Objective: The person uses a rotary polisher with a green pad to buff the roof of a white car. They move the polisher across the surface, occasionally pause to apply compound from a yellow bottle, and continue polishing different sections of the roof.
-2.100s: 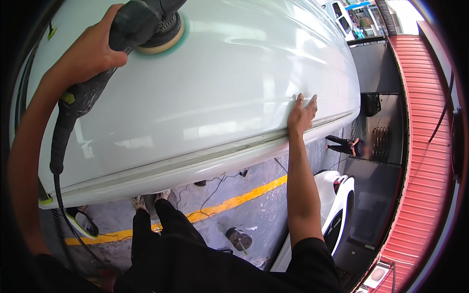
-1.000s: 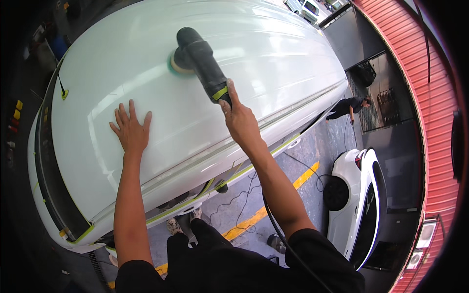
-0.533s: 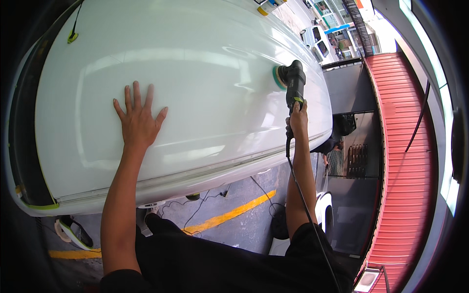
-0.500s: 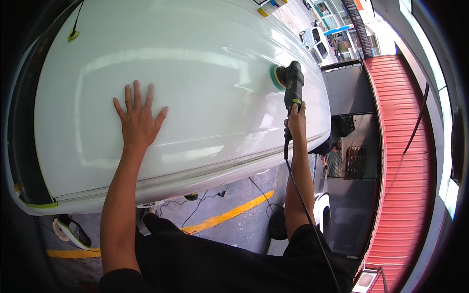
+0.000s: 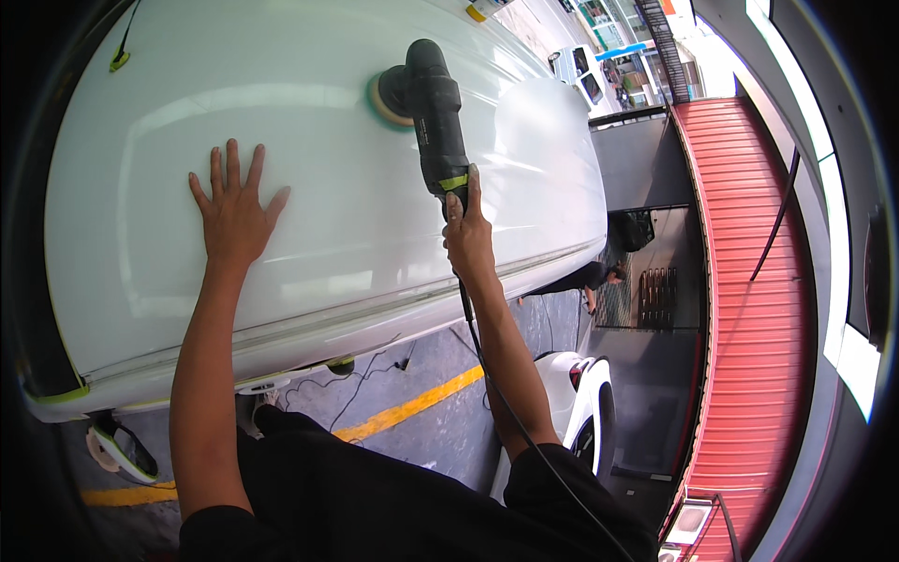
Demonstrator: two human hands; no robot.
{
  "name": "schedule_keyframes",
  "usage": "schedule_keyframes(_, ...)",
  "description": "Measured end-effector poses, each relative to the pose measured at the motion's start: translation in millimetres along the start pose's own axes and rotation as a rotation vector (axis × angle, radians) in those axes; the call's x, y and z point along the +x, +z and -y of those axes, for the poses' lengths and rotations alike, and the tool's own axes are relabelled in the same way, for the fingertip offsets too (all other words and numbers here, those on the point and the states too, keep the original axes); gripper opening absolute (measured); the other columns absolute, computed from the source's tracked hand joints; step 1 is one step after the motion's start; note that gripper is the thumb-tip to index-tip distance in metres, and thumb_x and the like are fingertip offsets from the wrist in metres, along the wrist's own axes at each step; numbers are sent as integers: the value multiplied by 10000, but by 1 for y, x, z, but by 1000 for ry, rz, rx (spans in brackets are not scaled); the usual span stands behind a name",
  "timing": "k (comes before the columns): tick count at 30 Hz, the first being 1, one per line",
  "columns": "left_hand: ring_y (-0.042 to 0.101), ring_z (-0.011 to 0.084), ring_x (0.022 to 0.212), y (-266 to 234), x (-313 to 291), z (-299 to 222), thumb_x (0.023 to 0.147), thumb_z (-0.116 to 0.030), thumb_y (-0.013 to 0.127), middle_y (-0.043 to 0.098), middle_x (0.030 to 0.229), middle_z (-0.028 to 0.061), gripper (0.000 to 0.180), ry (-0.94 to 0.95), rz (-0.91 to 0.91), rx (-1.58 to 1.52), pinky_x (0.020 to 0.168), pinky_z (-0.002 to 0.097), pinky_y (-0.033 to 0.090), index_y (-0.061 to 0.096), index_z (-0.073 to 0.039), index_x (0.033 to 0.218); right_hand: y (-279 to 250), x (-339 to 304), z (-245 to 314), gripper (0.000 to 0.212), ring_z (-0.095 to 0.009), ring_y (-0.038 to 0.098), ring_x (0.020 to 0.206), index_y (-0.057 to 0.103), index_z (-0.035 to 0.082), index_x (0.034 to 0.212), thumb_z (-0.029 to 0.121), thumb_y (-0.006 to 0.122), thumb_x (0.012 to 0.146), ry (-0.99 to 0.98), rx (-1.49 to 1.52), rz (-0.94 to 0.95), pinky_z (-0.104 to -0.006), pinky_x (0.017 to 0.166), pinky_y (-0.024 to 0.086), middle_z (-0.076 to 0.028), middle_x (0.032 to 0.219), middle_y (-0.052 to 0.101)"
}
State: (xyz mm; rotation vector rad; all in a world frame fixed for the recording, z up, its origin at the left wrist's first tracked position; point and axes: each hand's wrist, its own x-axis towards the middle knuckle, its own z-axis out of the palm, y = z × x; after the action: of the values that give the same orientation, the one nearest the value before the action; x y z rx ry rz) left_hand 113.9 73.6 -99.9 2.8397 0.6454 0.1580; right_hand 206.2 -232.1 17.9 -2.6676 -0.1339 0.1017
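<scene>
My left hand (image 5: 236,220) rests flat on the white vehicle roof (image 5: 309,155), fingers spread and holding nothing. My right hand (image 5: 470,234) is wrapped round the rear grip of a black car polisher (image 5: 438,131) with a green band. Its round green-edged polishing pad (image 5: 390,101) meets the roof to the right of my left hand. A black power cord (image 5: 496,398) trails from the grip down along my right forearm. Shine and reflections lie across the roof panel.
A side mirror (image 5: 126,450) juts out at lower left. Cords (image 5: 351,398) lie on the grey floor by a yellow line (image 5: 412,407). A white car (image 5: 567,384) and a bending person (image 5: 595,276) are at right. A container (image 5: 485,9) stands at the far roof edge.
The polisher has swept left across the roof in my right hand, toward my left hand. My left hand stays flat on the roof. The whole view has shifted slightly.
</scene>
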Motion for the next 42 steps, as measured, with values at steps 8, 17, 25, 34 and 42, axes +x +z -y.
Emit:
schedule_keyframes(8, 199, 361, 1632, 2, -2, 3, 1061, -627, 511, 239, 1766, 135, 752, -9, 12, 70, 1269, 704, 120, 333, -257, 1691, -30, 7, -44, 664, -174, 566, 509, 181, 215, 1715, 399, 475, 1148, 127, 115, -108, -354, 482, 481, -90, 653, 590)
schedule_keyframes(17, 219, 361, 1624, 5, -1, -1, 1058, -637, 506, 258, 1757, 133, 743, -5, -13, 107, 1259, 713, 153, 351, -264, 1681, -70, 42, -99, 698, -182, 586, 500, 158, 113, 1703, 386, 461, 1137, 280, 143, -265, -353, 424, 472, -114, 768, 619)
schedule_keyframes(25, 223, 357, 1624, 9, -1, -4, 1067, -675, 444, 269, 1755, 120, 734, -8, -25, 177, 1253, 721, 168, 340, -291, 1683, -38, -66, -81, 689, -160, 579, 538, 156, 188, 1714, 389, 491, 1146, 196, 217, -198, -339, 484, 485, -78, 720, 596)
schedule_keyframes(34, 249, 364, 1615, 24, 0, 0, 1061, -700, 432, 298, 1745, 114, 741, 13, -105, 199, 1240, 736, 189, 348, -299, 1679, -3, -177, -103, 697, -190, 568, 618, 165, 162, 1721, 354, 507, 1145, -106, -14, -115, -355, 582, 476, -118, 729, 593)
schedule_keyframes(42, 263, 348, 1612, 29, -2, 5, 1058, -707, 427, 307, 1744, 105, 745, 9, -106, 253, 1229, 741, 198, 348, -304, 1679, -50, -144, -120, 671, -144, 580, 545, 159, 197, 1717, 414, 460, 1157, 259, 97, -137, -320, 487, 485, -52, 678, 570)
